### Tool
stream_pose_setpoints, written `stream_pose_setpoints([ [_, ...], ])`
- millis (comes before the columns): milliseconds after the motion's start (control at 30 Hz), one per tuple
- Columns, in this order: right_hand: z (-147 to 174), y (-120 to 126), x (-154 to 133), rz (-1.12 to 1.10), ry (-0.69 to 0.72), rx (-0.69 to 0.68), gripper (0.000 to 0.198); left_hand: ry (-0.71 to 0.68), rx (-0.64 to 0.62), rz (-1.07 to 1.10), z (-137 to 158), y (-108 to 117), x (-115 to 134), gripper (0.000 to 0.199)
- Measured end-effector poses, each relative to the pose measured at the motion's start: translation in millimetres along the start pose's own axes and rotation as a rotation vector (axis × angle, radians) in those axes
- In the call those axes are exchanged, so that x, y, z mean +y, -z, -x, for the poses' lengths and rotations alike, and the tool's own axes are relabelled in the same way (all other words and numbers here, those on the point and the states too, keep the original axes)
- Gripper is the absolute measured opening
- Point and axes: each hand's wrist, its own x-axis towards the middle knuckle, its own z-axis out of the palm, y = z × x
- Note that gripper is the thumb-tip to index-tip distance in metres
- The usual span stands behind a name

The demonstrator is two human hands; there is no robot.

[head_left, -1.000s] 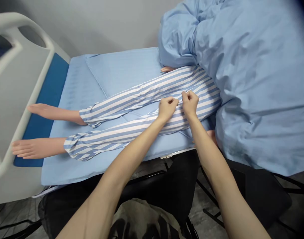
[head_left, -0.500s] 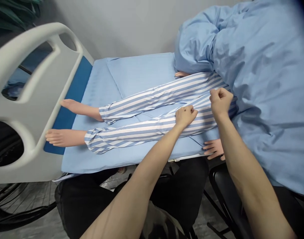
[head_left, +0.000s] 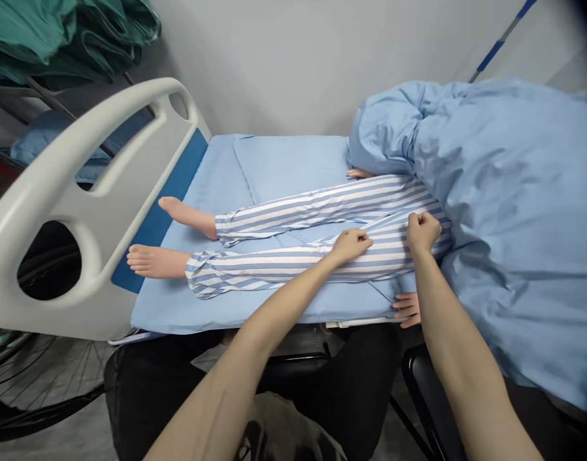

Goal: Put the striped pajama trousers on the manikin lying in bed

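Observation:
A manikin in blue-and-white striped trousers [head_left: 283, 262] lies along the bed, its bare feet [head_left: 159, 261] pointing left. My left hand [head_left: 351, 246] is closed in a fist at the near leg's thigh, and I see nothing in it. Farther right, my right hand [head_left: 424, 232] is also a fist with nothing showing in it, over the upper thigh beside the blanket edge. Whether either fist presses on the cloth, I cannot tell. A bunched light blue quilt [head_left: 518, 224] covers the manikin's upper body. One manikin hand [head_left: 407, 309] sticks out below it.
A grey-white footboard [head_left: 101, 211] with cut-out openings closes the bed's left end. Light blue sheeting [head_left: 293, 157] covers the mattress. Below the footboard is a spoked wheel [head_left: 29, 378]. Black chair frames [head_left: 418, 378] stand near my legs. Green cloth [head_left: 72, 38] hangs at upper left.
The view has tilted upward, showing more wall and green cloth. My right fist has come down closer to the striped thigh. Both hands stay closed.

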Motion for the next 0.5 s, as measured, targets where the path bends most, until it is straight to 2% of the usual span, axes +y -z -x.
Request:
stream_pose_setpoints([
  [67, 1, 0, 1, 0.035, 0.007, -0.021, 0.029, 0.014, 0.067, 0.016, 23, 37, -17, 0.020],
  [167, 3, 0, 2, 0.091, 0.018, -0.053, 0.027, 0.122, 0.221, -0.032, 72, 105, -54, 0.020],
  [233, 4, -1, 2, 0.128, 0.025, -0.077, 0.026, 0.240, 0.346, -0.111, 110, 147, -82, 0.020],
  [300, 5, -1, 0, 0.180, 0.009, -0.103, 0.025, 0.414, 0.434, -0.295, 144, 180, -106, 0.020],
  [400, 11, -5, -13, 0.264, -0.027, -0.153, 0.023, 0.560, 0.437, -0.459, 175, 209, -129, 0.019],
  [500, 29, -17, -41, 0.254, 0.015, -0.254, 0.025, 0.587, 0.421, -0.417, 179, 222, -138, 0.023],
])
